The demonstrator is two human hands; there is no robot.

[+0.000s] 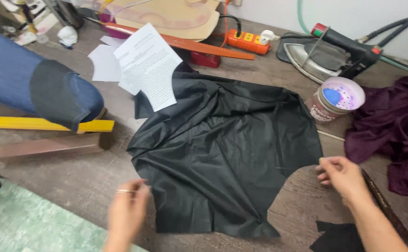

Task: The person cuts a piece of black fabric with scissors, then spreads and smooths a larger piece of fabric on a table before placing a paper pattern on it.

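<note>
As black fabric [222, 149] lies flat, both hands flank it.

cloth: black fabric [222, 149] spread on the table [73, 179]
left hand [127, 210]: at its lower-left edge
right hand [341, 175]: at its right edge

Soft, even indoor light is falling from above, leaving the scene moderately bright with only faint shadows lying under the black fabric [222, 149] and beside the wooden blocks. The left hand [127, 212] is smearing with motion blur, and the right hand [341, 176] is blurring slightly too, while the whole picture is looking a little soft. A mild sheen is showing on the fabric's folds and on the iron [318, 58], and straight edges are bending slightly toward the corners.
</note>
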